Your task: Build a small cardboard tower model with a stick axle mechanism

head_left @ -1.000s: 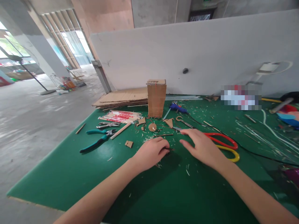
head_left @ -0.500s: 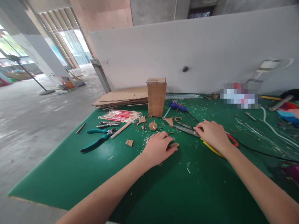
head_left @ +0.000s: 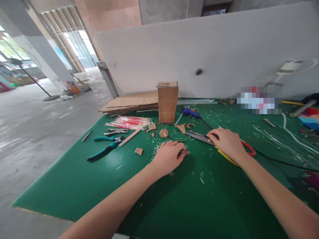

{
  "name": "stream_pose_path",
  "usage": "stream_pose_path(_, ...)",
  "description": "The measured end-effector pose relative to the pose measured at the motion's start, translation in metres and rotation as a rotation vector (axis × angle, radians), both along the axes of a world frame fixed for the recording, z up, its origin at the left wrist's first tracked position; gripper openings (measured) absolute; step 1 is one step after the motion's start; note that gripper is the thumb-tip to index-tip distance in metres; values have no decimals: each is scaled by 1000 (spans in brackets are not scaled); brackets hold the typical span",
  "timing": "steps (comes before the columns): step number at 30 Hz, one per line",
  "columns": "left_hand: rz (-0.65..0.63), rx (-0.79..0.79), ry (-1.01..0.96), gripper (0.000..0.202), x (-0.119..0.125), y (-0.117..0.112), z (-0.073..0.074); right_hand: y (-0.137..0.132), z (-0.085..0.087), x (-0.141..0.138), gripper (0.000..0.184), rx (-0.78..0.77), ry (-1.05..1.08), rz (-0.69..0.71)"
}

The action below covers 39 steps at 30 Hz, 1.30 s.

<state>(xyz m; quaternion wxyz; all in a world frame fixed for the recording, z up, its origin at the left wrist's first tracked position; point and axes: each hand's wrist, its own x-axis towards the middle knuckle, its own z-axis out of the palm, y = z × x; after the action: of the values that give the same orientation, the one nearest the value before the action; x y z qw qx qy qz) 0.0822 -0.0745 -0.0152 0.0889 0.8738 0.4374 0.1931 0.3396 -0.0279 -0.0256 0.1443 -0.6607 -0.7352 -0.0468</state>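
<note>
My left hand (head_left: 169,155) is low over the table, fingers closed on a small cardboard piece (head_left: 186,152) whose end juts out past the fingertips. Most of that piece is hidden by the hand. My right hand (head_left: 225,142) lies over a pair of scissors (head_left: 202,138) with red and yellow handles, its fingers curled round them near the pivot. The blades point left toward a cardboard triangle (head_left: 181,128). Just beyond my left hand is a cardboard disc (head_left: 163,133) with a thin stick in it. A small cardboard block (head_left: 139,151) sits left of that hand.
Teal-handled pliers (head_left: 107,147), a wooden stick (head_left: 130,137) and packaged sticks (head_left: 129,122) lie on the left. An upright cardboard box (head_left: 167,103) stands at the back by stacked cardboard sheets (head_left: 132,103). A blue glue gun (head_left: 190,113) trails a cable. Shavings litter the green table (head_left: 74,186).
My left fingers have closed in further around the cardboard piece, so less of it shows. The right hand stays on the scissors. The view has shifted slightly.
</note>
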Motion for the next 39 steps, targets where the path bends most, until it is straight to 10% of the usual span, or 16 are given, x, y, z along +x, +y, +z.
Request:
stream_pose_path(11, 323, 94, 60, 24, -55, 22, 26, -7, 1, -10, 32, 118, 17, 21)
stream_pose_path(17, 611, 110, 186, 26, -79, 35, 17, -27, 4, -28, 27, 239, 68, 305)
stream_pose_path(27, 165, 28, 115, 27, -68, 34, 10, -61, 9, -75, 28, -15, 48, 717)
stream_pose_path(34, 787, 127, 347, 29, -90, 34, 16, -54, 8, -63, 28, -9, 78, 656)
stream_pose_path(39, 741, 138, 316, 33, -91, 37, 19, -53, 8, -62, 27, 75, 112, 624)
